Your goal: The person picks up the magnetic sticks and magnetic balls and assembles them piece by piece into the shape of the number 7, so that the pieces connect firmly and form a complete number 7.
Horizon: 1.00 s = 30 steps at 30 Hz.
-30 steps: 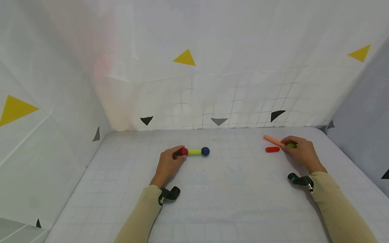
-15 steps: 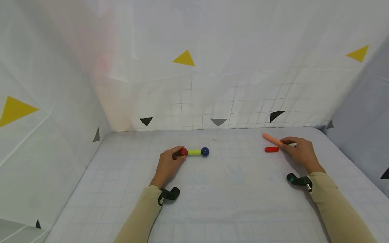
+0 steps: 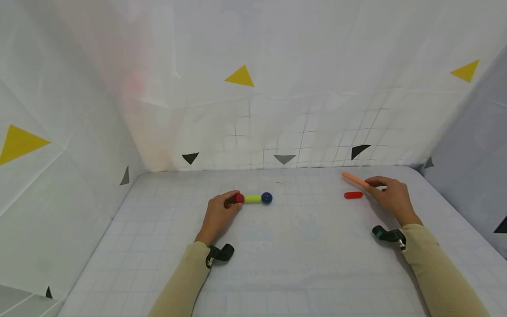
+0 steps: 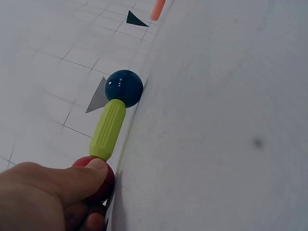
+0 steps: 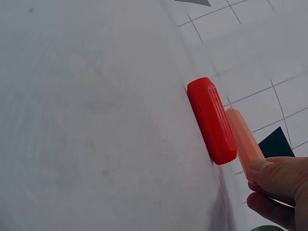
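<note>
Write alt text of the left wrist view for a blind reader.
A left hand grips a red ball at one end of a yellow-green rod, with a dark blue ball at its other end. Near the top edge, an orange stick shows beside a dark triangle.

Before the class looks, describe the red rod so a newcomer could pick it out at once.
On the white table, find the right hand, which pinches an orange rod. Just left of that hand lies the red rod, shorter than the orange one and unheld.
</note>
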Each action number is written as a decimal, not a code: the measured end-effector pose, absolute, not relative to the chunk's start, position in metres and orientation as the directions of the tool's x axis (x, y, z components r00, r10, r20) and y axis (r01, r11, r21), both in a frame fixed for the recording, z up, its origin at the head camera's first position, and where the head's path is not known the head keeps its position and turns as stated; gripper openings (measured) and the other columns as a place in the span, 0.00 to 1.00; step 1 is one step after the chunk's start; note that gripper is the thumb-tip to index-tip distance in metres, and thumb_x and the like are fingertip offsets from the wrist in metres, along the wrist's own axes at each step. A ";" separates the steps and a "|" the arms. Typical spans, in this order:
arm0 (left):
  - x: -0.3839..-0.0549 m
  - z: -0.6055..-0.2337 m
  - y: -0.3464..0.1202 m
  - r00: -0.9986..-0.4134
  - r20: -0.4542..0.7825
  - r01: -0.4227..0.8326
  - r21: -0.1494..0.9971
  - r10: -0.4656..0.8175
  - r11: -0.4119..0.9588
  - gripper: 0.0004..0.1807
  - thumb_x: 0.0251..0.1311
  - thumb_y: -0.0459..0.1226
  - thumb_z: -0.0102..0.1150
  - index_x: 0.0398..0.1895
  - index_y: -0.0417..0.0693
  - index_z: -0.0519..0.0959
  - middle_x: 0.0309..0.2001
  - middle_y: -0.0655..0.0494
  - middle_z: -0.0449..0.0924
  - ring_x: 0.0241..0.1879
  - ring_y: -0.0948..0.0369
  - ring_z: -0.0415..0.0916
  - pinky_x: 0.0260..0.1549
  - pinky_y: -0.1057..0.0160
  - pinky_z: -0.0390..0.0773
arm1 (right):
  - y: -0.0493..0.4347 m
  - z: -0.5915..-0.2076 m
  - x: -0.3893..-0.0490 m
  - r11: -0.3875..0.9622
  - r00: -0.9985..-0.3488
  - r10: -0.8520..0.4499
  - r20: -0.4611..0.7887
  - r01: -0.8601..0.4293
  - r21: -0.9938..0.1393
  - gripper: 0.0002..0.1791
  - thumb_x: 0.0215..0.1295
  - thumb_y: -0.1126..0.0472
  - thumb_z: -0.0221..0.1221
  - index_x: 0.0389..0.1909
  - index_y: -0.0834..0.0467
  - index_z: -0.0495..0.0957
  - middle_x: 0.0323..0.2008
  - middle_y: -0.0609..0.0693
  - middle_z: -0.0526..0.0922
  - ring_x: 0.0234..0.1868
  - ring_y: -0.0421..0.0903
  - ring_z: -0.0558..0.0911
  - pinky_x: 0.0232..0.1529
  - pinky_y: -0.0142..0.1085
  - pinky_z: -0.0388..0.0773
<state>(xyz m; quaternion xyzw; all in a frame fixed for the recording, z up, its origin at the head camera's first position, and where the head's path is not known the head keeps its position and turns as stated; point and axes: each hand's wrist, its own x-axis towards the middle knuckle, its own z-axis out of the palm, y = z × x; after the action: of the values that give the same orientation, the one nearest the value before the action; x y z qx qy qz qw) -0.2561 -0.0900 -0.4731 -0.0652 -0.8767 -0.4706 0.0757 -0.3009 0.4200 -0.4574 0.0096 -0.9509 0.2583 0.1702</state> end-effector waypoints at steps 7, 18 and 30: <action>-0.255 -0.473 -0.090 -0.980 0.194 0.186 0.816 0.044 0.548 0.23 0.67 0.37 0.69 0.65 0.49 0.82 0.50 0.54 0.85 0.45 0.56 0.77 0.50 0.54 0.78 | 0.416 -0.454 -0.302 0.859 -0.939 0.076 0.336 -0.109 -0.500 0.17 0.72 0.62 0.67 0.56 0.66 0.82 0.50 0.68 0.84 0.56 0.66 0.75 0.55 0.64 0.72; -0.257 -0.474 -0.090 -0.980 0.192 0.184 0.813 0.044 0.553 0.23 0.67 0.38 0.70 0.65 0.50 0.82 0.49 0.55 0.85 0.45 0.56 0.77 0.50 0.55 0.78 | 0.404 -0.444 -0.300 0.849 -0.929 0.056 0.366 -0.149 -0.507 0.17 0.71 0.62 0.68 0.56 0.66 0.82 0.49 0.68 0.84 0.54 0.66 0.76 0.55 0.64 0.73; -0.257 -0.473 -0.090 -0.981 0.190 0.182 0.809 0.044 0.559 0.23 0.67 0.38 0.70 0.65 0.49 0.82 0.51 0.53 0.85 0.46 0.55 0.76 0.50 0.54 0.79 | 0.389 -0.437 -0.294 0.808 -0.931 0.041 0.364 -0.183 -0.560 0.16 0.71 0.64 0.67 0.56 0.65 0.82 0.50 0.66 0.84 0.53 0.65 0.79 0.53 0.62 0.78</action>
<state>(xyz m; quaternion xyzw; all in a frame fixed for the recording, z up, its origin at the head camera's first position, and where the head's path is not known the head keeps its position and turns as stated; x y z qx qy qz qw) -0.2571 -0.0899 -0.4728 -0.0643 -0.8797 -0.4653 0.0738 -0.2944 0.3895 -0.4374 0.0380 -0.9331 0.3074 0.1825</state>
